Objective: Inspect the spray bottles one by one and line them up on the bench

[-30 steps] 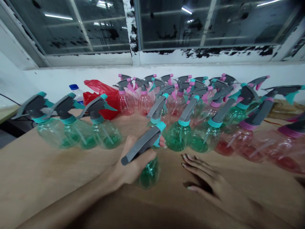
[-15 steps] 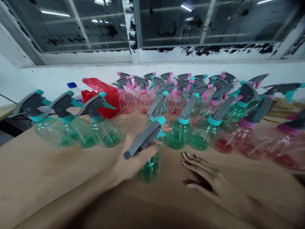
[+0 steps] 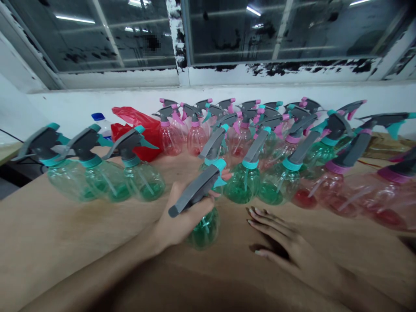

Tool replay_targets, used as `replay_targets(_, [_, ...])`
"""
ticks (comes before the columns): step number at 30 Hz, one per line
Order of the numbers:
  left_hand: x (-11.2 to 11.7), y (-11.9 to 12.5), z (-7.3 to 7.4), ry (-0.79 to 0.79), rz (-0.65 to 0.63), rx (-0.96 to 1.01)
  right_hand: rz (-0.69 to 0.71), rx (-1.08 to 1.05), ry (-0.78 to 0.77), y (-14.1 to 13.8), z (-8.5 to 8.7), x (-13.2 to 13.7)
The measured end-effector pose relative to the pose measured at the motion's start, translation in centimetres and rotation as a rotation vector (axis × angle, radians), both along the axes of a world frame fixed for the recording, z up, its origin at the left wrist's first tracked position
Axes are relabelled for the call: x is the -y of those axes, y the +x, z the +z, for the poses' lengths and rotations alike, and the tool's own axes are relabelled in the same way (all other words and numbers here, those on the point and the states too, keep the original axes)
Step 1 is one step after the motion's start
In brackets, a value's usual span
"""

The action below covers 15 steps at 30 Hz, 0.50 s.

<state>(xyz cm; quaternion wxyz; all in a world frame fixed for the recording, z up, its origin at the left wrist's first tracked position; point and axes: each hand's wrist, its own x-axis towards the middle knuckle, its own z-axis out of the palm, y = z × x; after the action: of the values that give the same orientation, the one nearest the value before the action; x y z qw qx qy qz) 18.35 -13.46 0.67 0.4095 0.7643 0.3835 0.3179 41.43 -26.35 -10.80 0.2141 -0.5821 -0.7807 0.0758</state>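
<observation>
My left hand (image 3: 180,219) is wrapped round the neck of a green spray bottle (image 3: 204,229) with a grey and teal trigger head (image 3: 196,190); the bottle stands on the wooden table (image 3: 65,234), just in front of a row of similar bottles. My right hand (image 3: 286,245) lies flat on the table to the right of it, fingers stretched out and holding nothing, close to the nearest green bottles (image 3: 242,186).
Several green and pink spray bottles (image 3: 292,173) crowd the table's back and right. Three green ones (image 3: 107,177) stand at the left. A red plastic bag (image 3: 139,130) and a blue-capped bottle (image 3: 99,121) sit by the white wall under the window.
My left hand has slid the held green bottle a little forward, toward the row. The right hand has stayed flat in place.
</observation>
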Motion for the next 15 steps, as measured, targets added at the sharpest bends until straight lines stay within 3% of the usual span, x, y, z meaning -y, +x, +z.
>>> replay_targets(15, [-0.08,0.00,0.25,-0.025,-0.052,0.041,-0.023,-0.007,0.009,-0.20,0.24,0.07])
